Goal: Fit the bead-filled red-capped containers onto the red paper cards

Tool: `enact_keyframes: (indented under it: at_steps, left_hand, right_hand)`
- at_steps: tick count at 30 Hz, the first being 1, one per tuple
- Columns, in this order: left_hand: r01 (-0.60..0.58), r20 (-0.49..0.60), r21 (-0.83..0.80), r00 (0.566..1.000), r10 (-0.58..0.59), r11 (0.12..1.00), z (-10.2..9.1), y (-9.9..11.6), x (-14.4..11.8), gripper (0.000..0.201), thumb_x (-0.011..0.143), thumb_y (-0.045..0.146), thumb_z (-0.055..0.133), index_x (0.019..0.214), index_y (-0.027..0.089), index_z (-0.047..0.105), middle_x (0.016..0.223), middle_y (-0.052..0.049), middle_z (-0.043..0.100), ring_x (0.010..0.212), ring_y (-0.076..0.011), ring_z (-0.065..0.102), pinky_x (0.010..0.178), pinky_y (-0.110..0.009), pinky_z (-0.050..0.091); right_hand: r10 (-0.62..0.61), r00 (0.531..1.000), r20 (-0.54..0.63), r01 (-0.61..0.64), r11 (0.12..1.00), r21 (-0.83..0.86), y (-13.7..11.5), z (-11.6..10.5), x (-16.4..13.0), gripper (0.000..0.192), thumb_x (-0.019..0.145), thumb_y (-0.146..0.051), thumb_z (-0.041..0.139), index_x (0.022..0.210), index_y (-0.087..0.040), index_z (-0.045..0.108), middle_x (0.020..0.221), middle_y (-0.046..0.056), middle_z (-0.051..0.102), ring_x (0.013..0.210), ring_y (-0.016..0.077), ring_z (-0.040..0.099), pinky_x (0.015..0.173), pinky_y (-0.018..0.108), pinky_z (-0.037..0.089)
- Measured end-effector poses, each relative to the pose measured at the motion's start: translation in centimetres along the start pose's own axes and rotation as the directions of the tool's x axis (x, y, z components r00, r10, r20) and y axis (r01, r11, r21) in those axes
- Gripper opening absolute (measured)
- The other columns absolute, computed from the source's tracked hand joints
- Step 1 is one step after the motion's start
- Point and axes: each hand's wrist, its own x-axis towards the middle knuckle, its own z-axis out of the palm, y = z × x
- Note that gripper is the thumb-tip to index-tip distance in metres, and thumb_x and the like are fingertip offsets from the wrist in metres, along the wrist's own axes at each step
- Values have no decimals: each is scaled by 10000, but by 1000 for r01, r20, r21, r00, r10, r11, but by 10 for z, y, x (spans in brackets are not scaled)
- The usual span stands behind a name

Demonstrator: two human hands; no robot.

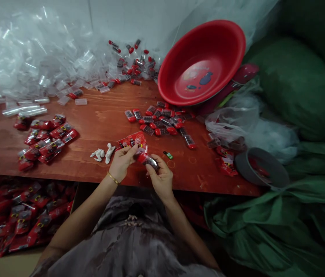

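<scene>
My right hand (160, 177) grips a small clear plastic container (152, 162) with dark contents between thumb and fingers. Its red end points toward my left hand (122, 162), whose thumb and forefinger pinch a bit of clear and red plastic; whether that is part of the container or a separate wrapper, I cannot tell. Just behind the left fingers lies a red printed card (135, 138), partly hidden. Two crumpled white pieces (104, 152) rest to the left of that hand. A tiny green-and-black item (168, 155) lies beyond the right fingertips.
Red-capped containers (162, 120) lie mid-table. Finished-looking red packets (48, 144) are piled left, with more in a box (20, 215) below the edge. Clear plastic pieces (35, 54) heap against the wall. A red basin (202, 65), grey bowl (244, 165) and green cloth (254, 219) occupy the right.
</scene>
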Motion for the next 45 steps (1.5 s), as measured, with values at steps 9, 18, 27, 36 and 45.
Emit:
enact_keyframes:
  at_steps: [9, 18, 27, 36, 45]
  left_hand:
    - [-317, 165, 618, 947, 276, 719, -21, -2, -2, 405, 693, 433, 660, 432, 172, 494, 426, 56, 369, 456, -76, 311, 478, -235, 227]
    - [-544, 568, 748, 821, 57, 380, -34, 12, -16, 276, 712, 291, 633, 466, 188, 563, 413, 38, 430, 418, -87, 338, 469, -237, 205]
    - [11, 82, 329, 996, -41, 944, -30, -26, -37, 348, 546, 362, 794, 813, 150, 723, 767, -34, 703, 674, -142, 594, 664, -234, 469]
    - [172, -144, 63, 976, -162, 983, -31, -33, -41, 450, 412, 400, 853, 730, 118, 707, 705, -38, 702, 585, -109, 606, 590, -227, 521]
    - [304, -134, 11, 944, -300, 953, -37, -21, -31, 361, 497, 336, 836, 687, 133, 605, 605, -4, 658, 505, -117, 610, 504, -232, 523]
  right_hand:
    - [-275, 958, 81, 274, 796, -539, 27, -28, 27, 362, 861, -384, 494, 1114, -151, 608, 1100, 155, 629, 1056, 273, 539, 922, 498, 414]
    - [-231, 844, 483, 343, 926, -158, -21, -29, 19, 150, 858, -260, 548, 870, -212, 690, 760, 22, 685, 712, 143, 616, 699, 279, 485]
    - [-41, 994, 101, 59, 981, -182, 3, -3, -12, 205, 869, -322, 497, 795, -179, 623, 658, 6, 633, 613, 138, 592, 564, 240, 450]
    - [-177, 951, 255, 249, 925, -286, 0, 1, -6, 292, 937, -277, 355, 836, -183, 612, 750, 32, 651, 712, 144, 602, 664, 254, 473]
    - [-7, 414, 910, 842, 382, -380, -5, -51, 91, 465, 822, -54, 455, 1206, -287, 574, 1357, 40, 496, 1178, 230, 420, 923, 375, 334]
